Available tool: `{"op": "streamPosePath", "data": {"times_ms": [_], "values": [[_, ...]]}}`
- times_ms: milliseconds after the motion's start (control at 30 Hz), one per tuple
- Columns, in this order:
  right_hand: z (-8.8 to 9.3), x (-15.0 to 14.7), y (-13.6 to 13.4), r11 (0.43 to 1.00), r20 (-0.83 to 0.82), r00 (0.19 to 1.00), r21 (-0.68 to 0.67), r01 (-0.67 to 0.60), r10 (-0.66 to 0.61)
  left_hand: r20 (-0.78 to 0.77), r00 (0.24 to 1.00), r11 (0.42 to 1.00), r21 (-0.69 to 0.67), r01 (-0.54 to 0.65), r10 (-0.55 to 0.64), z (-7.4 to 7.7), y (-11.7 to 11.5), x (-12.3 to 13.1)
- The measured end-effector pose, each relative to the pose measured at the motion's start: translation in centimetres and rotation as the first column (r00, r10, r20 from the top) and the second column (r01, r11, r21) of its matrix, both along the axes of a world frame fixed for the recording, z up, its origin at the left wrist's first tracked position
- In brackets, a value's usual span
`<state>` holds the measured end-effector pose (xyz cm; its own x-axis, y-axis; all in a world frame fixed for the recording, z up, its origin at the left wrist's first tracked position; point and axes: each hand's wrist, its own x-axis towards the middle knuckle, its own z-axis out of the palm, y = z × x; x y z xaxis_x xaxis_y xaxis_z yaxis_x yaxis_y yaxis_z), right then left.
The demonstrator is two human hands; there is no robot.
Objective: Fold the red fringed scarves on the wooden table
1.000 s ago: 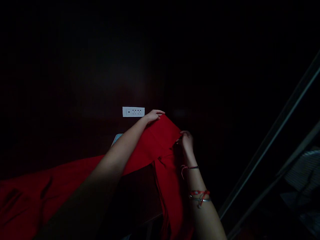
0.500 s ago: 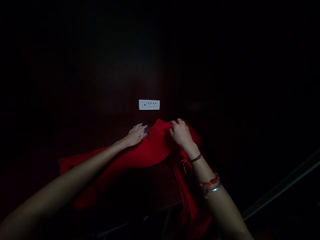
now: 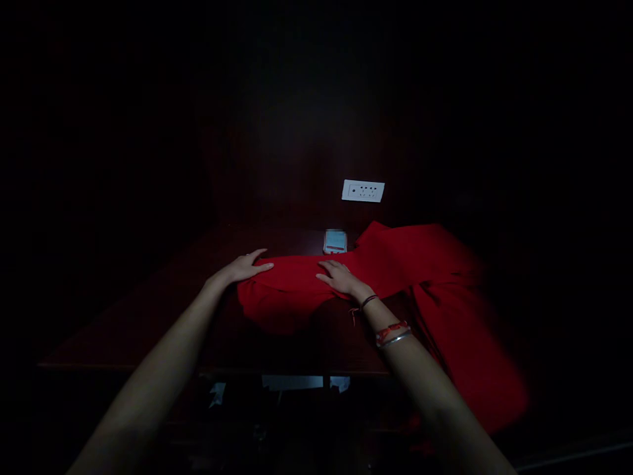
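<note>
A long red cloth [image 3: 415,254] lies across the dark table, and one length of it hangs over the front edge on the right. My left hand [image 3: 246,266] rests at the cloth's left end, thumb and fingers apart. Flat on the middle stretch of the cloth lies my right hand [image 3: 340,278], its fingers stretched out to the left. Neither hand is closed on the fabric. Just behind the cloth stands or lies a phone [image 3: 335,240] with a lit screen; its lower edge meets the fabric.
The dark reddish table [image 3: 123,343] has its front edge below my hands. A white socket plate [image 3: 363,190] is on the back wall. Pale shapes [image 3: 293,382] show under the table edge. The surroundings are very dark.
My left hand has left the phone and moved to the cloth's left end. My right hand has slid leftward along the cloth. The left end now lies folded in shorter. The view has shifted left.
</note>
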<state>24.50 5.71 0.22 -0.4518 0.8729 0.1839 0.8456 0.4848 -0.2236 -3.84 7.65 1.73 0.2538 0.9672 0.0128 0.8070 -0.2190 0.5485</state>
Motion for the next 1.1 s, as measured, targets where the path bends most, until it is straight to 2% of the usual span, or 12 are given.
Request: {"op": "streamPosePath", "data": {"times_ms": [133, 233, 367, 467, 533, 600, 667, 733, 833, 900, 1000, 1100], "values": [[-0.2, 0.6, 0.5, 0.999, -0.037, 0.999, 0.038, -0.003, 0.004, 0.177, 0.982, 0.984, -0.151, 0.100, -0.072, 1.2, -0.6, -1.5], [0.6, 1.1, 0.1, 0.993, -0.122, 0.992, 0.119, -0.020, 0.034, 0.323, 0.937, 0.977, -0.122, 0.177, -0.130, 2.0, -1.3, -1.2], [1.7, 0.6, -1.4, 0.972, -0.164, 0.966, 0.155, -0.177, 0.202, 0.547, 0.831, 0.994, 0.084, 0.065, -0.101, 1.9, -1.3, 0.9], [1.8, -0.5, -2.2, 0.950, -0.075, 0.949, 0.075, -0.302, 0.308, 0.691, 0.720, 0.994, 0.110, -0.018, -0.064, 1.1, -0.9, 2.0], [1.6, -1.3, -2.3, 0.960, -0.021, 0.960, 0.037, -0.278, 0.279, 0.742, 0.671, 0.999, 0.036, -0.017, -0.015, 0.7, -0.9, 2.1], [1.4, -1.8, -2.0, 0.980, -0.072, 0.980, 0.085, -0.177, 0.184, 0.751, 0.660, 0.997, -0.044, 0.066, -0.011, 0.5, -1.4, 2.0], [1.3, -1.9, -1.7, 0.987, -0.256, 0.964, 0.161, -0.027, 0.068, 0.738, 0.668, 0.974, -0.075, 0.215, -0.090, 0.4, -2.1, 2.2], [1.4, -1.7, -1.3, 0.978, -0.477, 0.878, 0.167, 0.127, -0.032, 0.699, 0.685, 0.943, -0.049, 0.330, -0.204, 0.2, -2.6, 2.8], [1.7, -0.7, -0.8, 0.951, -0.735, 0.665, 0.093, 0.295, -0.135, 0.559, 0.788, 0.962, 0.070, 0.265, -0.258, -0.1, -2.2, 3.5], [2.0, 0.1, -0.6, 0.927, -0.844, 0.515, 0.059, 0.370, -0.151, 0.429, 0.892, 0.976, 0.214, 0.052, -0.141, -0.2, -1.5, 3.1], [2.5, 0.9, -0.6, 0.906, -0.907, 0.403, 0.066, 0.418, -0.120, 0.264, 0.955, 0.842, 0.477, -0.253, 0.137, 0.3, -0.9, 1.3], [3.0, 1.3, -0.7, 0.877, -0.916, 0.390, 0.108, 0.468, -0.094, 0.033, 0.958, 0.712, 0.662, -0.234, 0.285, 1.8, -1.0, -0.8]]}}
